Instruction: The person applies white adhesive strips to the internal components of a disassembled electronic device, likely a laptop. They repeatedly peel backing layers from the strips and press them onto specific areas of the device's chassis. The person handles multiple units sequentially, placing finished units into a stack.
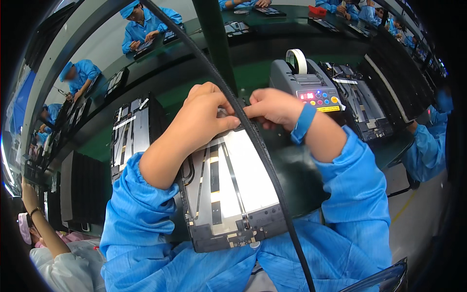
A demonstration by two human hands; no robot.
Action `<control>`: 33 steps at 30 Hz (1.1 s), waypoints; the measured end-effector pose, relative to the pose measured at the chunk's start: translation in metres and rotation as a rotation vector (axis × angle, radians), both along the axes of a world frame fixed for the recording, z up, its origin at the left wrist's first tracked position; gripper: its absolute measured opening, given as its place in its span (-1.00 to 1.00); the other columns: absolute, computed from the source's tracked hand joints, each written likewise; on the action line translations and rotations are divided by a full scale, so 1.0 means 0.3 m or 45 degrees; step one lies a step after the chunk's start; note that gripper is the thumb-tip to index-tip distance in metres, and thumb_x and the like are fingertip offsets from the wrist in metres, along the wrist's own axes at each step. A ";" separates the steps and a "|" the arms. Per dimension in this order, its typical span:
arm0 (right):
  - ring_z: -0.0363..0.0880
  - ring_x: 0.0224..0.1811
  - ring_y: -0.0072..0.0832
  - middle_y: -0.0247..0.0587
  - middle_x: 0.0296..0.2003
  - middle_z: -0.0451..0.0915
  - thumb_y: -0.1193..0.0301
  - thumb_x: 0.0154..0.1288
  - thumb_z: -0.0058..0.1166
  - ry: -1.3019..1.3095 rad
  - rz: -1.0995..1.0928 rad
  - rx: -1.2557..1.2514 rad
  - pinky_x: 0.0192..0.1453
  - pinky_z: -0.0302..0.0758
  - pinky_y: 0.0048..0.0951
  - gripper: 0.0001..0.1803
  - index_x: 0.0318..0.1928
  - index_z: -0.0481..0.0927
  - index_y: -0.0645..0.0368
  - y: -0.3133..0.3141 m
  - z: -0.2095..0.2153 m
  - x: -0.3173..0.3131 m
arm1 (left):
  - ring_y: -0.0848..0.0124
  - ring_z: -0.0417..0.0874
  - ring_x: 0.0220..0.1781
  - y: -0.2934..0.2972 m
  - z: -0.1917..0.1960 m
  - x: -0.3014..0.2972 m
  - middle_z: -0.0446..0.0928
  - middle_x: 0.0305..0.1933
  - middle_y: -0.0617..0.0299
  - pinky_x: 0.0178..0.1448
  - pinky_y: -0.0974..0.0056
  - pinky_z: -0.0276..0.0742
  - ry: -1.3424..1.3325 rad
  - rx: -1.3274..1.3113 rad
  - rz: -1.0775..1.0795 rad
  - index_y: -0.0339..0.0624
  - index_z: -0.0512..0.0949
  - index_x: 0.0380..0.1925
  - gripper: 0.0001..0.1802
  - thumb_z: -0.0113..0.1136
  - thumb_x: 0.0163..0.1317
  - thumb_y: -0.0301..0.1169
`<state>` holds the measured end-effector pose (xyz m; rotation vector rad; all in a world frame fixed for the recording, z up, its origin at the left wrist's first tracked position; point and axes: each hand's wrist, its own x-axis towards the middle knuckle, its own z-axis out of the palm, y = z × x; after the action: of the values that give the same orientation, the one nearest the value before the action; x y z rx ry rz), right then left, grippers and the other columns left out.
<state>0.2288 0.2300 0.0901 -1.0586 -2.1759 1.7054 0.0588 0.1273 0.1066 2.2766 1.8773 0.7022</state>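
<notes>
Nearby, tape dispenser (310,84); black cable (266,159) before panel (248,175).

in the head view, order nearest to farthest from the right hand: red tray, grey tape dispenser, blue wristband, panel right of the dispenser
1. Blue wristband: behind the right hand
2. Grey tape dispenser: just beyond
3. Panel: right of the dispenser
4. Red tray: far bench

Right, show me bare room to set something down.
Bare bench shows between the middle panel and right sleeve, and beyond the left hand. Crowded: that panel's far edge, where the right hand also is, and right of the tape dispenser, where another panel lies.
</notes>
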 end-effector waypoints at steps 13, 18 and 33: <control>-0.21 0.50 -0.05 0.22 0.41 -0.07 0.00 0.40 -0.19 0.538 0.062 0.491 0.49 -0.21 -0.16 -0.19 0.40 -0.03 0.36 -0.415 -0.260 0.322 | -0.22 -0.26 0.51 -0.636 -0.100 0.013 -0.18 0.44 -0.38 0.50 -0.06 -0.27 -0.344 -0.071 0.132 -0.52 -0.20 0.35 0.04 0.19 0.14 -0.12; -0.33 0.50 0.05 0.37 0.40 -0.23 -0.03 0.41 -0.27 0.498 0.173 0.335 0.49 -0.34 -0.14 -0.08 0.38 -0.27 0.50 -0.518 -0.125 0.264 | -0.20 -0.43 0.50 -0.711 -0.204 0.053 -0.45 0.42 -0.48 0.48 -0.05 -0.43 -0.873 -0.027 -0.103 -0.53 -0.37 0.35 0.37 0.22 0.00 0.28; 0.19 0.36 -0.05 0.35 0.30 0.15 0.01 0.32 -0.02 0.093 0.417 0.267 0.39 0.12 -0.36 0.02 0.39 -0.30 0.45 -0.347 0.003 -0.571 | 0.13 -0.04 0.51 -0.620 -0.130 -0.653 -0.11 0.48 -0.16 0.51 0.15 -0.17 -1.324 0.449 0.054 -0.36 -0.14 0.40 0.09 -0.19 0.21 0.34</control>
<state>0.0576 0.1261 0.0911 -0.6047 -2.5202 1.5567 -0.1372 -0.0588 0.0677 1.4413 1.3170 1.8581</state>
